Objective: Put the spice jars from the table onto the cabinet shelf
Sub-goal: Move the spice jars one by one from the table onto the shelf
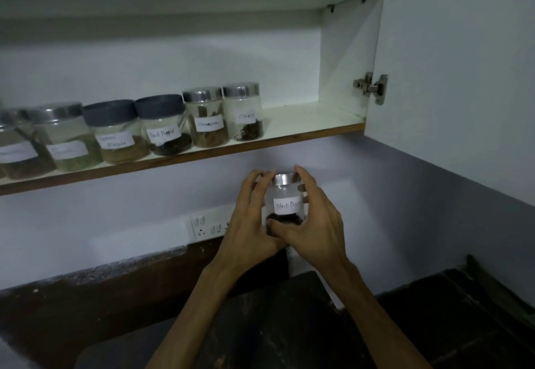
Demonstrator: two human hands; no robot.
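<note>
Below the cabinet shelf (304, 134), both hands wrap a small glass jar labelled black pepper (285, 205), holding it up in the air in front of the wall. Her or his left hand (249, 224) curls around the jar's left side, fingertips up by the silver lid; the right hand (315, 224) clasps the right side, thumb across the dark peppercorns at the bottom and a fingertip on the lid's far edge. So the jar is gripped from both sides, upright, label facing out.

Up and to the left of the grip, six jars stand in a row on the shelf. Nearest the held jar is the cloves jar (244, 112), touching the cinnamon jar (206, 118) beside it, both with silver lids. Further left come a second black pepper jar (165, 127) and a masala jar (117, 134), each with a dark grey lid, then two blurred silver-lidded jars whose labels I cannot read. Up and right of the grip the shelf is bare, ending at the open cabinet door (463, 64) and its hinge (373, 87). Just left of the hands, a switch plate (205, 224) sits on the wall.
</note>
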